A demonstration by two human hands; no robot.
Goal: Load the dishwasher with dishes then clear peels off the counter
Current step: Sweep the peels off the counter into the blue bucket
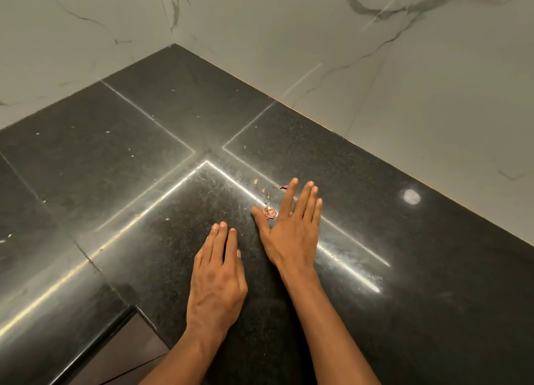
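Observation:
Small pinkish onion peels (269, 212) lie on the black stone counter (138, 142) near its inner corner. My right hand (291, 228) lies flat on the counter with straight fingers, its thumb spread, and the largest peel sits between thumb and forefinger. A few smaller scraps (263, 188) lie just beyond the fingertips. My left hand (218, 275) rests flat on the counter to the left and nearer me, fingers straight and together, holding nothing. No dishes or dishwasher are in view.
White marble-look walls (375, 67) close the counter at the back and right, meeting in a corner. Tiny light crumbs (107, 131) dot the left slab. The counter's rounded front edge (66, 312) runs at lower left, with floor tiles (127, 355) below.

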